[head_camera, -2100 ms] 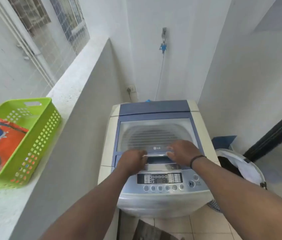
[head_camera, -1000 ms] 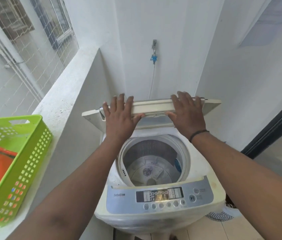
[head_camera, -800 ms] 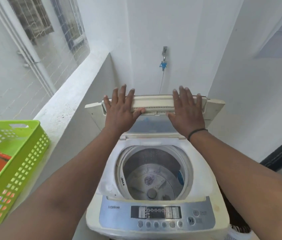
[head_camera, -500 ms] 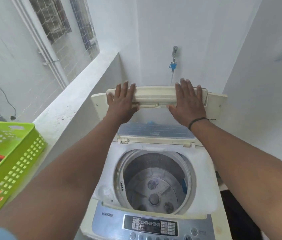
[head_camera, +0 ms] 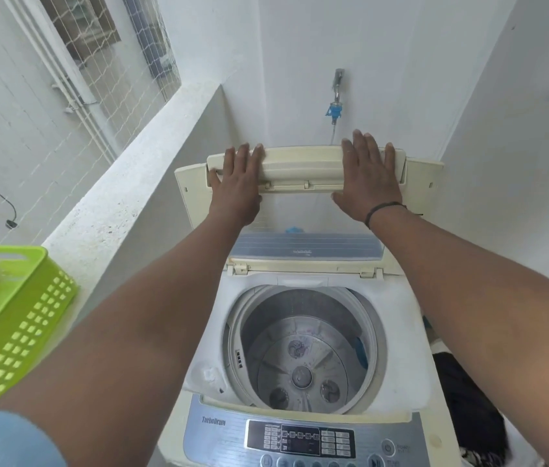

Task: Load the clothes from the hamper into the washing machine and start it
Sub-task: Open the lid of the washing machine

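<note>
The dark clothes (head_camera: 468, 409), I think in the hamper, wait low beside the washing machine (head_camera: 303, 348), and farther back the flat, open left hand (head_camera: 237, 183) and right hand (head_camera: 367, 178) press the folded lid (head_camera: 300, 166), which could drop shut if they let go early.

Green perforated plastic basket (head_camera: 13, 318) sits on the ledge, left of the cream top-loading washing machine (head_camera: 300, 433); dark-filled hamper (head_camera: 468, 416) right of it.

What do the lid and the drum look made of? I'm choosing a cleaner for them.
The lid looks like matte cream plastic, yellowed, with moulded ribs and clips. The drum wall looks like dull grey metal, probably stainless steel; the pulsator at its bottom looks like grey plastic.
</note>
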